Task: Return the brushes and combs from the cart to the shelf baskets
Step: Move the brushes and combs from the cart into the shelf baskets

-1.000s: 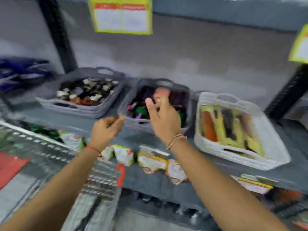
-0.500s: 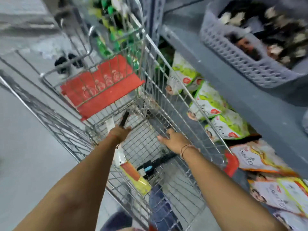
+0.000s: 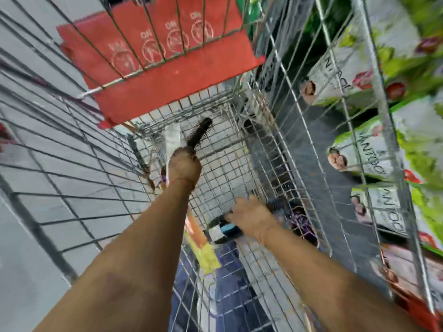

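Note:
Both my arms reach down into the wire shopping cart (image 3: 282, 130). My left hand (image 3: 184, 164) is closed around the handle of a dark round bristle brush (image 3: 200, 134), whose head points up and away. My right hand (image 3: 251, 215) lies lower and to the right, on a black brush with a blue-and-white handle (image 3: 224, 230) and a dark bristle head (image 3: 278, 204); its fingers curl over the brush. A yellow-and-orange packaged item (image 3: 203, 252) lies on the cart floor beneath my arms. The shelf baskets are out of view.
The cart's red child-seat flap (image 3: 167, 75) hangs above the far end. White-and-green product packs (image 3: 374, 149) fill the lower shelf to the right, behind the cart's wire side. Grey floor (image 3: 28, 248) shows to the left.
My view dropped from the shelf baskets into the cart. My left hand has lifted the round brush higher, and my right hand has moved back onto the blue-handled brush.

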Demonstrator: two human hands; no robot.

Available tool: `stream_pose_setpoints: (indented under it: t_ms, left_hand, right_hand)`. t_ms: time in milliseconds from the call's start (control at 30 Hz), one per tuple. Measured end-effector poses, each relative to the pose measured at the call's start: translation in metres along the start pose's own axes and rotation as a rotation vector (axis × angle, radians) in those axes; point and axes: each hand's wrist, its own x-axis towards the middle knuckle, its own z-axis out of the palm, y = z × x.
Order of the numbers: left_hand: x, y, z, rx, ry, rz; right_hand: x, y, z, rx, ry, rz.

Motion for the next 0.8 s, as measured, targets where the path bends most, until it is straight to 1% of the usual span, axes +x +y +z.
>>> stream_pose_setpoints:
  t_ms: [33,100,133,200,233,267,300,367,433,500,567,667,733,767,800]
  left_hand:
    - [0.003,0.004,0.003,-0.026,0.016,0.008]
    - [0.013,0.011,0.014,-0.072,-0.022,0.004]
    - [0.018,0.012,0.021,-0.048,-0.063,0.005]
    - [0.025,0.008,0.031,0.069,-0.113,0.043]
    - [0.027,0.002,0.034,0.146,-0.111,0.087]
    - [0.027,-0.005,0.037,0.223,-0.1,0.129]
    - [0.026,-0.012,0.039,0.292,-0.085,0.167]
    - [0.023,-0.02,0.042,0.356,-0.047,0.205]
    - [0.028,-0.02,0.04,0.299,-0.002,0.156]
    - [0.043,-0.014,0.035,0.283,-0.016,0.109]
    - [0.059,-0.008,0.029,0.251,-0.045,0.106]
    - [0.061,-0.001,0.022,0.142,0.049,0.081]
    - [0.049,0.009,0.019,0.051,0.074,0.088]
    - [0.043,0.015,0.016,-0.035,0.048,0.097]
    - [0.04,0.022,0.016,-0.169,-0.03,0.081]
  right_hand:
    - [0.002,0.012,-0.011,-0.038,0.033,-0.035]
    - [0.007,0.039,-0.028,-0.115,0.126,-0.104]
    - [0.008,0.052,-0.032,-0.146,0.161,-0.123]
    - [0.009,0.073,-0.033,-0.16,0.168,-0.11]
    - [0.008,0.08,-0.03,-0.114,0.169,-0.078]
    - [0.007,0.084,-0.026,-0.017,0.204,-0.03]
    - [0.003,0.086,-0.021,0.124,0.283,0.04]
    - [-0.006,0.088,-0.008,0.399,0.511,0.225]
    - [-0.013,0.088,0.007,0.528,0.669,0.39]
    - [-0.011,0.083,0.016,0.568,0.728,0.448]
    - [-0.004,0.074,0.019,0.65,0.741,0.516]
    - [0.005,0.061,0.024,0.793,0.767,0.638]
    - [0.008,0.055,0.026,0.861,0.758,0.73]
    - [0.008,0.053,0.026,0.899,0.748,0.774]
    - [0.009,0.053,0.027,0.932,0.74,0.803]
